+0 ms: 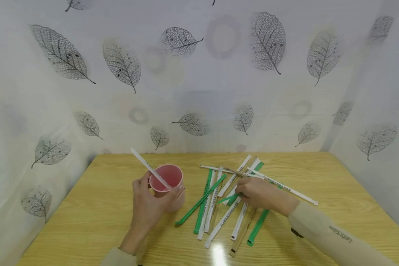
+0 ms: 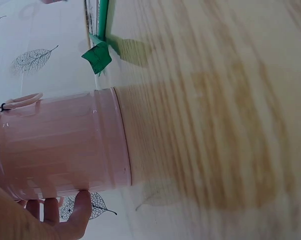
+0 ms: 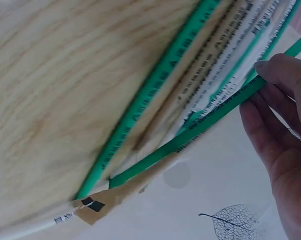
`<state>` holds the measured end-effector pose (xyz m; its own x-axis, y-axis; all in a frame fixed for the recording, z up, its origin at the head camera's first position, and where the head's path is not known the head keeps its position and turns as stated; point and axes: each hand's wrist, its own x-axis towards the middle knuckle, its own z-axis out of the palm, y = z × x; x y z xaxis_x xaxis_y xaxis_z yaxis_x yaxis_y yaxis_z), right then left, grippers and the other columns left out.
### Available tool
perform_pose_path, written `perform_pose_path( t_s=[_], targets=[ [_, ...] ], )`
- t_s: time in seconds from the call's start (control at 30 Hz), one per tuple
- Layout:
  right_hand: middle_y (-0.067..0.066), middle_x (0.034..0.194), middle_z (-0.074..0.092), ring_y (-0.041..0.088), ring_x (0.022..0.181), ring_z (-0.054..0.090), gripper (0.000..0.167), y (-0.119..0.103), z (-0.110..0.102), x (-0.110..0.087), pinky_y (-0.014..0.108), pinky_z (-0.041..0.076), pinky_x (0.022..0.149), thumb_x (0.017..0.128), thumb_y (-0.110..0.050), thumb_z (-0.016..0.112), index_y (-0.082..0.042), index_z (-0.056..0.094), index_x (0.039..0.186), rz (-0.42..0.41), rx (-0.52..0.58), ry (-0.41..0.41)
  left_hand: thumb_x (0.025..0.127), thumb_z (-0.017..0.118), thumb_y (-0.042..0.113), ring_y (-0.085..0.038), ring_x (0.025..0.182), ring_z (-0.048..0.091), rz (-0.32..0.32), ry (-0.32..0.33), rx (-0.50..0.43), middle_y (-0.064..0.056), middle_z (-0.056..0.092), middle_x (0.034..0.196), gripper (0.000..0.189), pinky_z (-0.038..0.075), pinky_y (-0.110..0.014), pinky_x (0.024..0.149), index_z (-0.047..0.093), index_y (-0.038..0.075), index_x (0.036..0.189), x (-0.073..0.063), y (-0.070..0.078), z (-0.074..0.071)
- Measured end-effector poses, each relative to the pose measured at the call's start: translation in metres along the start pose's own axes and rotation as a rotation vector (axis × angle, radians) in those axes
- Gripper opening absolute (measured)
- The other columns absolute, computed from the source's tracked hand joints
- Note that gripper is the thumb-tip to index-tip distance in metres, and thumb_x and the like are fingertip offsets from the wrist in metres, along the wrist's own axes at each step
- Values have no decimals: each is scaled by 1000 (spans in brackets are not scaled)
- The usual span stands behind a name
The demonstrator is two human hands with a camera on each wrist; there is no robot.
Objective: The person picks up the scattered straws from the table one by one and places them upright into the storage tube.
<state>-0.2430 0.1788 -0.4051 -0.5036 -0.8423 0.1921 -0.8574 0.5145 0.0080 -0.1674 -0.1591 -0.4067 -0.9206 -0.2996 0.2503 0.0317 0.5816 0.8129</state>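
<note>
My left hand grips a pink cup at its rim and side, on the left part of the table. One white paper-wrapped straw leans in the cup, its upper end sticking out to the left. In the left wrist view, fingers curl round the pink cup, whose base stands on the wood. Over the pile of wrapped straws, my right hand pinches a green wrapped straw between thumb and fingers. Its far end lies near a brown wrapper end.
White, brown and green wrapped straws lie crossed in a loose pile on the wooden table; one green straw is nearest the cup. A white straw points out to the right. Behind the table hangs a leaf-printed cloth.
</note>
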Motion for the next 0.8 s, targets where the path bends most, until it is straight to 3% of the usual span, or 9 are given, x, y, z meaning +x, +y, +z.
perform_pose_path(
  t_s=[0.2, 0.43, 0.6, 0.8],
  targets=[
    [1, 96, 70, 11, 83, 69, 19, 0, -13, 7, 21, 57, 72, 84, 0, 80, -6, 75, 100, -55, 93, 152, 73, 90, 52, -30, 121, 49, 11, -1, 3, -18, 43, 131, 100, 57, -53, 97, 44, 8, 150, 0, 0, 0],
    [7, 89, 74, 12, 73, 70, 27, 1, -32, 28, 19, 57, 66, 75, 13, 80, -2, 74, 96, -150, 263, 505, 74, 90, 52, -31, 122, 48, 14, -4, 2, -20, 44, 131, 98, 57, -51, 95, 44, 9, 149, 0, 0, 1],
    [8, 92, 75, 14, 78, 73, 26, -1, -47, 46, 21, 60, 72, 79, 15, 76, -4, 75, 98, -53, 501, 648, 73, 90, 52, -30, 122, 49, 10, -4, -1, -19, 44, 131, 98, 57, -50, 95, 44, 9, 149, 0, 0, 1],
    [15, 97, 76, 3, 86, 70, 17, -14, -67, 72, 25, 61, 78, 88, 8, 73, 0, 75, 103, 189, 740, 705, 74, 88, 55, -31, 121, 49, 9, -9, 15, -20, 44, 131, 102, 56, -52, 96, 42, 7, 151, 1, 0, 0]
  ],
)
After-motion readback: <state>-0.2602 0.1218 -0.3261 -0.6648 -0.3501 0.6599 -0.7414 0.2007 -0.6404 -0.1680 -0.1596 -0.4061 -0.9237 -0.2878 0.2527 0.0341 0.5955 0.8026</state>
